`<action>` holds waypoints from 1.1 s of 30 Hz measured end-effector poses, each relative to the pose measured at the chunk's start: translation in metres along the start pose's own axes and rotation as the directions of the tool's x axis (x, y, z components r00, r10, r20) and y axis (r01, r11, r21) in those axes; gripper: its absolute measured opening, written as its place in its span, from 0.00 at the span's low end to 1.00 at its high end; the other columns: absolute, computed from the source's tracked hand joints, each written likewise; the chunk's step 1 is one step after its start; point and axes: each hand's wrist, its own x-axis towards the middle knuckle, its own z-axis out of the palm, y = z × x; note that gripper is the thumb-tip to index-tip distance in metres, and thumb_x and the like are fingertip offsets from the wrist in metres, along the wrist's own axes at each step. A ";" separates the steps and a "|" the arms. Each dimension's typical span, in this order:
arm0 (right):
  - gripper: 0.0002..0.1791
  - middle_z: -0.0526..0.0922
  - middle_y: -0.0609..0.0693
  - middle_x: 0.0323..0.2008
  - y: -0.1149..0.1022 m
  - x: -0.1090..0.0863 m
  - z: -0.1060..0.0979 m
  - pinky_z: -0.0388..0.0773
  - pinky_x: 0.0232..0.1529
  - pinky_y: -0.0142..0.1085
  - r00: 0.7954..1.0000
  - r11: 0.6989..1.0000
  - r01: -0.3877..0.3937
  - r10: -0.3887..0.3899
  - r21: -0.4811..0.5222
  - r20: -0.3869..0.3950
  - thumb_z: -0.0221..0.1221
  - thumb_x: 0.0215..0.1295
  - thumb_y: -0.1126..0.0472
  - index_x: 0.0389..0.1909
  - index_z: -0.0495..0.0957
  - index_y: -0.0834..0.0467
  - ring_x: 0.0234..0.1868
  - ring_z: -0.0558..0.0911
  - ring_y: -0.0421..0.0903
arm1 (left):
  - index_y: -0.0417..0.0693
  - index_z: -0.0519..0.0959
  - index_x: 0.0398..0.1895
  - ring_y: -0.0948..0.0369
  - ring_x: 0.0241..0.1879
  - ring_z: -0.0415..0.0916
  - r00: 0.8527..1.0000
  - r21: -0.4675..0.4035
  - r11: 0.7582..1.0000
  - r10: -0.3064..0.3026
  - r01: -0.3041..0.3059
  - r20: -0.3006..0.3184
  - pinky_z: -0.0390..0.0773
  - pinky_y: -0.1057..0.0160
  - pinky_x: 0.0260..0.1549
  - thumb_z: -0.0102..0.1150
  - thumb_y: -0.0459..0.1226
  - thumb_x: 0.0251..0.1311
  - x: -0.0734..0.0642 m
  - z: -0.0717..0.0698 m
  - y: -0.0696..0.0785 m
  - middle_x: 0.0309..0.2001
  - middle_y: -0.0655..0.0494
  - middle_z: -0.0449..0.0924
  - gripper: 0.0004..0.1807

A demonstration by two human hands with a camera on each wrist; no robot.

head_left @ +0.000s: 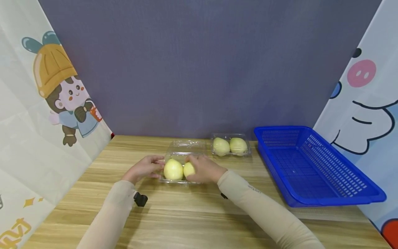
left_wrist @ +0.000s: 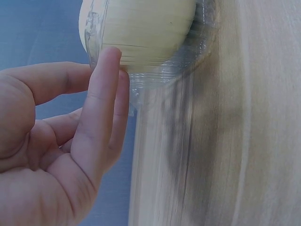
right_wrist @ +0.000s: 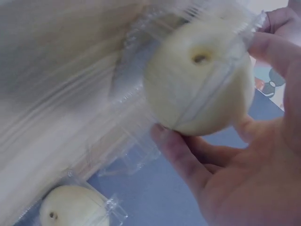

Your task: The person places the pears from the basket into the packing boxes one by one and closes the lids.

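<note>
A clear plastic clamshell box (head_left: 186,182) lies on the table with its lid (head_left: 186,147) raised at the back. Two pale yellow pears, a left pear (head_left: 173,169) and a right pear (head_left: 188,169), sit side by side in it. My right hand (head_left: 203,168) grips the right pear (right_wrist: 197,89), fingers and thumb on opposite sides. It covers part of the box's right end. My left hand (head_left: 146,168) is at the left end, its fairly straight fingers (left_wrist: 96,103) touching the plastic wall beside the left pear. The left thumb's contact is unclear.
A second clear box (head_left: 231,154) with two pale pears stands at the back, right of the first. At the right is a blue perforated basket (head_left: 273,180). A grey panel (head_left: 199,69) rises behind the wooden table (head_left: 174,221).
</note>
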 end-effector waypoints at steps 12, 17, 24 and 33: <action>0.35 0.79 0.59 0.58 -0.002 0.003 -0.002 0.72 0.63 0.54 0.999 0.999 0.003 -0.001 -0.052 0.041 0.68 0.62 0.43 0.67 0.71 0.51 0.61 0.75 0.59 | 0.28 0.55 0.74 0.53 0.45 0.79 1.000 -0.008 1.000 -0.002 0.002 0.001 0.86 0.60 0.41 0.50 0.29 0.74 -0.001 -0.001 0.000 0.63 0.31 0.66 0.30; 0.36 0.76 0.59 0.63 0.001 0.002 0.001 0.67 0.67 0.56 1.000 0.999 0.017 -0.016 -0.045 0.009 0.68 0.61 0.42 0.68 0.73 0.53 0.64 0.73 0.60 | 0.28 0.55 0.74 0.53 0.46 0.78 1.000 -0.011 1.000 0.004 -0.004 0.007 0.86 0.60 0.42 0.50 0.29 0.74 -0.001 -0.001 -0.001 0.63 0.31 0.66 0.30; 0.27 0.77 0.57 0.62 0.009 0.002 0.003 0.72 0.65 0.50 0.995 0.998 0.046 -0.043 0.034 -0.085 0.60 0.71 0.45 0.63 0.77 0.57 0.64 0.74 0.58 | 0.28 0.55 0.74 0.53 0.46 0.79 1.000 -0.003 1.000 -0.001 0.001 0.010 0.85 0.59 0.43 0.50 0.30 0.74 -0.001 -0.001 -0.002 0.63 0.32 0.66 0.30; 0.16 0.83 0.56 0.50 0.024 -0.002 -0.002 0.79 0.55 0.45 0.978 0.991 0.016 0.012 0.130 -0.207 0.58 0.74 0.53 0.51 0.82 0.61 0.53 0.80 0.53 | 0.29 0.55 0.74 0.53 0.47 0.78 1.000 -0.001 1.000 -0.008 0.008 0.007 0.85 0.59 0.43 0.50 0.30 0.74 -0.003 0.000 0.001 0.62 0.33 0.67 0.30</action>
